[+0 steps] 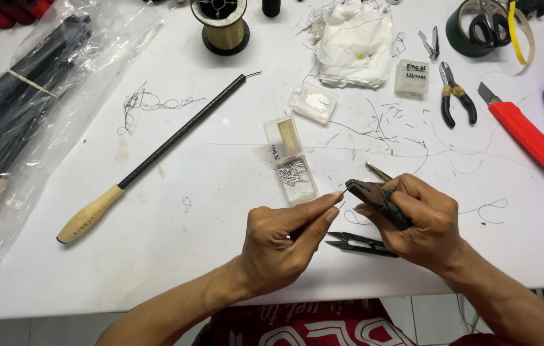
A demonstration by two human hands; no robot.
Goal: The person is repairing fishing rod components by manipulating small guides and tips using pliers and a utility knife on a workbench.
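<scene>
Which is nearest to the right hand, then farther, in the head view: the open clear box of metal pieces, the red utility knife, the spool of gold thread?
From the right hand:
1. Open clear box, just up and left.
2. Red utility knife, up and right.
3. Spool of gold thread, far at the table's top edge, left.

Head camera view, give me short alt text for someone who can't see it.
Two bare hands meet over a white table: the right hand grips dark pliers, the left hand pinches something tiny at their tip. An open clear box of small metal sleeves lies just beyond, black thread snips beneath.
</scene>
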